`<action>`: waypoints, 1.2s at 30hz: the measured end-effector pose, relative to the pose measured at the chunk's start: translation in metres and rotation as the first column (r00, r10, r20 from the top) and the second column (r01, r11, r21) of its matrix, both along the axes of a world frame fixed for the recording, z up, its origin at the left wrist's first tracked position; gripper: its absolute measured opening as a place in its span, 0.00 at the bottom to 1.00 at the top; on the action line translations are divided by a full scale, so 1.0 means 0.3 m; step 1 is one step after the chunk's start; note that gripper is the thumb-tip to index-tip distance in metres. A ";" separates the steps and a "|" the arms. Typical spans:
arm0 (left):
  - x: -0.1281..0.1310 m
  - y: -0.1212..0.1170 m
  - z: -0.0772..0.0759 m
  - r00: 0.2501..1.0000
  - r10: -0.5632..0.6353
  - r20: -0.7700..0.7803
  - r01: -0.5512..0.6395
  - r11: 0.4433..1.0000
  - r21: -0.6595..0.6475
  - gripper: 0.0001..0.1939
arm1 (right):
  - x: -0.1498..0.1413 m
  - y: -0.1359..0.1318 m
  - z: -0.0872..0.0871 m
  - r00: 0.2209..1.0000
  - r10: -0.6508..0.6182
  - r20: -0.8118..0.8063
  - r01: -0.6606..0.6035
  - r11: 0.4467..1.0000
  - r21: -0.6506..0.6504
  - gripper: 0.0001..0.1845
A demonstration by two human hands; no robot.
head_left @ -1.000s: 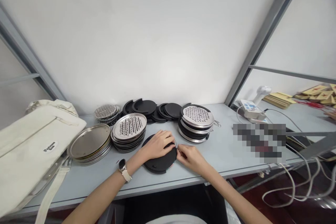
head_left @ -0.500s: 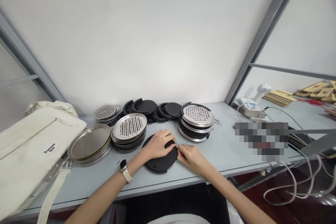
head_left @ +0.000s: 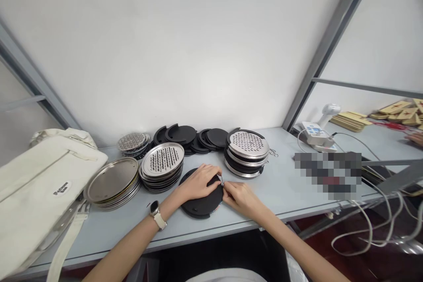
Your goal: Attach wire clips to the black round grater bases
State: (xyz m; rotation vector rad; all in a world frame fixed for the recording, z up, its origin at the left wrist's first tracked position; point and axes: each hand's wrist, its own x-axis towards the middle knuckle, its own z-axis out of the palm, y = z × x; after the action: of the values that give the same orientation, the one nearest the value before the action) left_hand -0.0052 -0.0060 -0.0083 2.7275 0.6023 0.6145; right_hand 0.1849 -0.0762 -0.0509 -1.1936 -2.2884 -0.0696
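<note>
A round black disc (head_left: pixel 201 208) lies on the grey table in front of me. My left hand (head_left: pixel 202 181) presses on top of it, with the fingers bent toward its right edge and the thumb near that edge. At the same edge, my right hand (head_left: pixel 240 197) pinches a small metal wire clasp (head_left: pixel 221 179), partly covered by the fingertips. To the left of the disc stands a stack of round metal graters (head_left: pixel 162 161). Behind and to the right is a stack of graters in black holders (head_left: pixel 248 145), with wire loops (head_left: pixel 272 153) sticking out.
Round metal plates (head_left: pixel 112 178) are stacked at left, beside a cream bag (head_left: pixel 49 189). Black round holders (head_left: pixel 185 135) and perforated discs (head_left: pixel 131 142) lie along the wall. A white scanner-like device (head_left: pixel 328 114), cables and wooden pieces (head_left: pixel 350 121) are at right, near another person's hand (head_left: pixel 415 138).
Both hands stay at the disc's right edge with almost no movement. The wire at the fingertips shows slightly more upright, and the view has shifted a little.
</note>
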 end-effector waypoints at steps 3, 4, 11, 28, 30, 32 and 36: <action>0.000 0.002 -0.006 1.000 -0.019 -0.011 0.019 1.000 0.002 0.12 | -0.001 0.001 -0.001 1.000 -0.001 -0.005 0.001 1.000 -0.002 0.12; 0.001 0.004 -0.009 1.000 -0.027 -0.016 0.027 1.000 0.003 0.13 | 0.000 0.002 -0.002 1.000 0.000 -0.006 0.000 1.000 -0.005 0.12; 0.004 0.009 -0.014 0.999 -0.035 -0.036 0.035 0.999 0.012 0.11 | 0.002 0.004 -0.003 1.000 0.008 -0.026 -0.009 1.000 -0.026 0.11; -0.001 0.016 -0.007 0.999 -0.028 -0.027 0.028 1.000 0.009 0.10 | 0.006 0.002 -0.007 0.997 -0.033 -0.065 0.025 0.992 -0.123 0.10; 0.000 0.017 -0.007 0.999 -0.034 -0.029 0.034 0.999 0.005 0.10 | 0.007 0.002 -0.007 0.998 -0.028 -0.064 0.020 0.993 -0.120 0.10; 0.000 0.018 -0.008 0.999 -0.039 -0.030 0.039 0.999 0.003 0.10 | 0.007 0.003 -0.006 0.998 -0.022 -0.064 0.014 0.993 -0.118 0.10; -0.001 0.020 -0.010 0.998 -0.046 -0.037 0.046 0.999 -0.004 0.10 | 0.005 0.003 -0.005 0.998 -0.017 -0.067 0.009 0.993 -0.114 0.11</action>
State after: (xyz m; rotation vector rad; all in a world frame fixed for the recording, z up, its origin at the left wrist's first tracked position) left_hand -0.0054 0.0002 -0.0112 2.7473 0.5467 0.5531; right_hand 0.1864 -0.0753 -0.0525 -1.2486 -2.2514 0.0962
